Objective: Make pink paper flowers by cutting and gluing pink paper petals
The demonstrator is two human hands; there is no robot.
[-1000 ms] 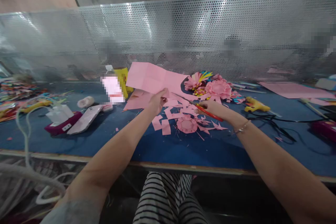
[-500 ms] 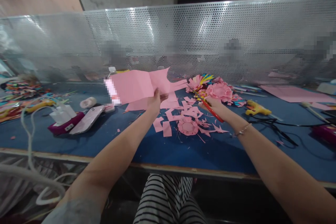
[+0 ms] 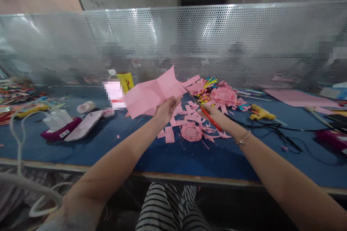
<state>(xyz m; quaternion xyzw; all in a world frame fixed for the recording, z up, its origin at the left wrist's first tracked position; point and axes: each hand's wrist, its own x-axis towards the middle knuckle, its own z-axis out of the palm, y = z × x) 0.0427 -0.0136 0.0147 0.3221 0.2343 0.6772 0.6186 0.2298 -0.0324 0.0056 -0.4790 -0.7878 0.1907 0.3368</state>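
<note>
My left hand [image 3: 166, 109] is closed on a large sheet of pink paper [image 3: 151, 92], held up above the table and creased, with a curved cut along its right side. In my right hand [image 3: 213, 114] is a pair of scissors with red handles [image 3: 210, 118]; the blades reach to the sheet's right edge, where a partly cut strip [image 3: 193, 80] sticks out. Below both hands lie pink paper scraps [image 3: 170, 134] and a round pink paper piece [image 3: 191, 131]. Behind the right hand sits a pink paper flower [image 3: 224, 94].
A yellow glue gun [image 3: 261, 112] with black cable lies to the right, and more pink paper [image 3: 295, 98] behind it. On the left are a phone [image 3: 84, 125], a purple power strip [image 3: 61, 130] and a bottle [image 3: 114, 92]. A perforated metal screen [image 3: 162, 29] runs along the back.
The pink sheet has turned and tilted, its left end dropping and uncovering the bottle and a yellow packet. The scissors have moved left along the cut. My view has shifted slightly.
</note>
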